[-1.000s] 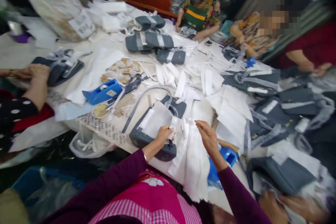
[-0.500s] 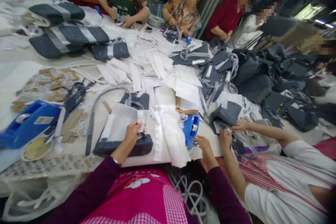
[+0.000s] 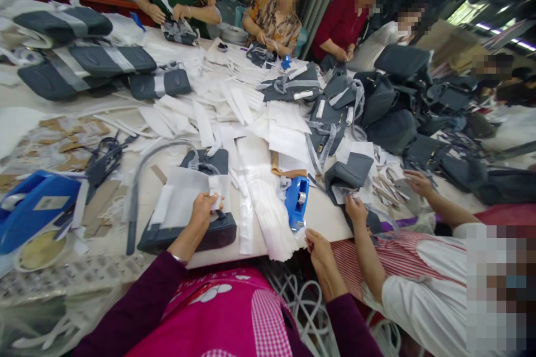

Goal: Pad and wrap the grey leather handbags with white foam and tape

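A dark handbag lies on the table in front of me, its strap in clear wrapping and a white sheet spread over it. My left hand is closed on a small piece of white wrapping on the bag. To the right, my right hand pinches the end of a strip of tape at the front of a blue tape dispenser. Long strips of white foam lie between the bag and the dispenser.
A second blue tape dispenser and a round tub stand at left. Wrapped dark bags are stacked behind. At right, a co-worker's hand touches another dark bag. More people stand across the table.
My right hand has moved from the dispenser's front toward me, drawing out some tape. My left hand keeps its grip. The co-worker's other hand has left the bag and moved right.
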{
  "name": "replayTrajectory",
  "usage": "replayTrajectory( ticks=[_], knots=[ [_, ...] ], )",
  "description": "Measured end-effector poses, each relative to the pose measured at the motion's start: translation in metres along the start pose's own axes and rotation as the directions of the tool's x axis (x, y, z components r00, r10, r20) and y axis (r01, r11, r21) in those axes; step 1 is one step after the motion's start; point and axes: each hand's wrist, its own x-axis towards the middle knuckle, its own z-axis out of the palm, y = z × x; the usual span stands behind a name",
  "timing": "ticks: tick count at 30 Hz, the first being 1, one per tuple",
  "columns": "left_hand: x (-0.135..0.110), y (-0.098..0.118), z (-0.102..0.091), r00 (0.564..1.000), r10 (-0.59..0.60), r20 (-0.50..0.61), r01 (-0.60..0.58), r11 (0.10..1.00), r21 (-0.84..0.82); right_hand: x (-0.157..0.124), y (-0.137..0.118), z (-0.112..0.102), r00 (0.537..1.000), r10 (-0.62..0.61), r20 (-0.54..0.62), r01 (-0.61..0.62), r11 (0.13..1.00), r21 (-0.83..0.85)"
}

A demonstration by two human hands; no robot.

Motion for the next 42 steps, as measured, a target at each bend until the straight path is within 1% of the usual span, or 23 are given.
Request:
replayTrajectory(
  ticks=[4, 7, 10, 11, 12, 13, 14, 15, 17, 19, 20, 21, 22, 23, 24, 26, 29, 32, 35, 39, 42],
  knots=[
    [0.000, 0.001, 0.001, 1.000, 0.010, 0.004, -0.010, 1.000, -0.004, 0.005, 0.019, 0.007, 1.000, -0.010, -0.002, 0.010, 0.992, -0.130],
    [-0.002, 0.002, 0.001, 1.000, 0.021, 0.012, -0.021, 1.000, -0.004, 0.007, 0.021, -0.002, 0.998, -0.061, -0.007, 0.057, 0.962, -0.268],
    [-0.006, 0.003, 0.001, 1.000, 0.022, -0.010, -0.022, 1.000, -0.006, 0.000, 0.009, -0.014, 0.993, -0.105, 0.058, 0.119, 0.901, -0.416],
    [-0.008, 0.003, 0.001, 1.000, 0.023, -0.021, -0.023, 1.000, -0.009, -0.002, 0.001, -0.013, 0.988, -0.119, 0.101, 0.152, 0.877, -0.456],
    [-0.009, 0.002, 0.001, 0.999, 0.025, -0.032, -0.026, 1.000, -0.012, -0.004, -0.010, -0.006, 0.978, -0.136, 0.159, 0.197, 0.854, -0.482],
    [-0.009, 0.001, 0.001, 0.999, 0.033, -0.040, -0.033, 0.999, -0.016, -0.005, -0.024, 0.006, 0.959, -0.158, 0.234, 0.256, 0.836, -0.486],
    [-0.009, 0.000, 0.001, 0.998, 0.044, -0.051, -0.045, 0.999, -0.018, -0.007, -0.041, 0.024, 0.930, -0.183, 0.320, 0.321, 0.828, -0.459],
    [-0.008, -0.002, 0.001, 0.997, 0.053, -0.065, -0.054, 0.998, -0.018, -0.010, -0.059, 0.049, 0.887, -0.204, 0.414, 0.381, 0.829, -0.409],
    [-0.006, -0.005, 0.001, 0.993, 0.066, -0.095, -0.068, 0.998, -0.016, -0.021, -0.094, 0.108, 0.775, -0.224, 0.591, 0.452, 0.850, -0.270],
    [-0.004, -0.009, 0.001, 0.990, 0.080, -0.117, -0.082, 0.997, -0.014, -0.036, -0.121, 0.171, 0.630, -0.220, 0.745, 0.515, 0.836, -0.189],
    [-0.004, -0.011, 0.000, 0.989, 0.089, -0.122, -0.091, 0.996, -0.013, -0.042, -0.130, 0.199, 0.570, -0.217, 0.792, 0.549, 0.819, -0.170],
    [-0.004, -0.013, 0.000, 0.987, 0.099, -0.125, -0.101, 0.995, -0.011, -0.046, -0.135, 0.224, 0.525, -0.210, 0.825, 0.576, 0.801, -0.162],
    [-0.005, -0.014, 0.000, 0.986, 0.109, -0.126, -0.110, 0.994, -0.006, -0.047, -0.137, 0.245, 0.492, -0.201, 0.847, 0.602, 0.782, -0.164],
    [-0.005, -0.015, 0.001, 0.985, 0.117, -0.129, -0.118, 0.993, 0.000, -0.047, -0.136, 0.263, 0.470, -0.189, 0.862, 0.624, 0.762, -0.174],
    [-0.006, -0.016, 0.001, 0.983, 0.124, -0.132, -0.124, 0.992, 0.006, -0.045, -0.134, 0.276, 0.458, -0.175, 0.872, 0.645, 0.740, -0.190],
    [-0.007, -0.015, 0.000, 0.980, 0.139, -0.140, -0.136, 0.990, 0.032, -0.037, -0.127, 0.293, 0.447, -0.147, 0.882, 0.692, 0.682, -0.237],
    [-0.010, -0.013, 0.000, 0.973, 0.167, -0.158, -0.153, 0.984, 0.097, -0.024, -0.120, 0.304, 0.453, -0.110, 0.885, 0.753, 0.578, -0.314],
    [-0.011, -0.013, 0.000, 0.962, 0.207, -0.180, -0.169, 0.964, 0.205, -0.015, -0.117, 0.308, 0.468, -0.089, 0.879, 0.793, 0.481, -0.374],
    [-0.010, -0.014, 0.002, 0.950, 0.246, -0.191, -0.179, 0.933, 0.311, -0.011, -0.117, 0.310, 0.476, -0.081, 0.876, 0.814, 0.416, -0.404],
    [-0.009, -0.015, 0.002, 0.944, 0.256, -0.207, -0.174, 0.922, 0.345, -0.009, -0.119, 0.310, 0.462, -0.070, 0.884, 0.836, 0.367, -0.408],
    [-0.009, -0.015, 0.002, 0.949, 0.250, -0.194, -0.170, 0.920, 0.353, -0.007, -0.123, 0.306, 0.442, -0.066, 0.894, 0.854, 0.337, -0.397]
  ],
)
